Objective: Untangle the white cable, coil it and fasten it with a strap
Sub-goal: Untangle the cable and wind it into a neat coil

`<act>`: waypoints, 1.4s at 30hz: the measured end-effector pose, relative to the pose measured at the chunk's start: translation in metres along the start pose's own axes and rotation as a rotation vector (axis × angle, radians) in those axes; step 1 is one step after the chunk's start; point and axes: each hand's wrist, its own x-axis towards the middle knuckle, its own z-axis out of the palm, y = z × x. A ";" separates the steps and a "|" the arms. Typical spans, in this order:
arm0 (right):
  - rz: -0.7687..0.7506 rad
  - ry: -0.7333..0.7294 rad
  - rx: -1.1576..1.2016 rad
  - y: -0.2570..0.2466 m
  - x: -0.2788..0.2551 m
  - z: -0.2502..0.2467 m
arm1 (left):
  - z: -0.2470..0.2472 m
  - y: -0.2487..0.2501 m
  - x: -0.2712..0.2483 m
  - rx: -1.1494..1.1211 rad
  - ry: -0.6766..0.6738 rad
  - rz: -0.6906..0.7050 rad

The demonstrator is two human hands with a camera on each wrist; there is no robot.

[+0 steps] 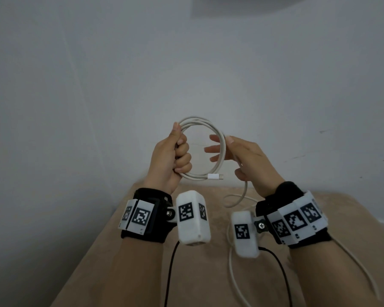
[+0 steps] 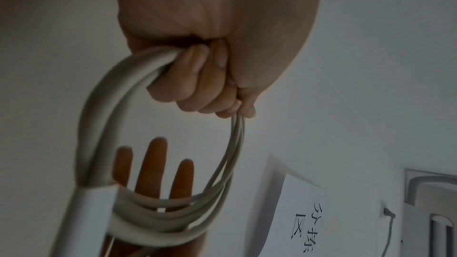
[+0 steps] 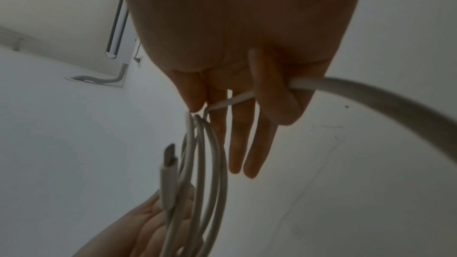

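Observation:
I hold the white cable [image 1: 197, 119] up in front of a wall as a coil of several loops. My left hand [image 1: 179, 151] grips the coil's left side in a fist; the left wrist view shows its fingers [image 2: 205, 77] curled round the strands [image 2: 237, 144]. The plug end [image 1: 215, 176] lies along the bottom of the coil. My right hand [image 1: 235, 151] is at the coil's right side. Its thumb [image 3: 272, 95] pins the loose run of cable [image 3: 371, 93] against straight fingers that reach through the coil [image 3: 212, 163]. The loose tail [image 1: 245, 191] drops to the table. No strap is in view.
A beige-covered table [image 1: 142, 262] lies below my hands, with the cable's loose tail [image 1: 231, 262] and a black wire [image 1: 171, 273] on it. White camera boxes hang from both wrists. A plain white wall [image 1: 186, 63] stands close behind.

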 end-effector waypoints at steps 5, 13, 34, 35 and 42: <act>-0.027 -0.060 0.026 -0.002 -0.002 0.005 | 0.003 -0.002 0.000 0.016 0.035 0.014; -0.108 0.050 0.031 0.004 0.004 0.007 | 0.007 -0.005 0.000 -0.060 -0.051 -0.032; -0.096 0.016 -0.034 0.011 0.006 -0.006 | -0.001 -0.005 0.002 -0.134 -0.337 -0.236; -0.092 0.009 -0.033 0.011 0.006 -0.006 | -0.002 -0.005 0.002 -0.145 -0.337 -0.243; -0.093 -0.011 -0.024 0.008 0.005 -0.004 | 0.006 -0.008 0.000 -0.102 -0.166 -0.169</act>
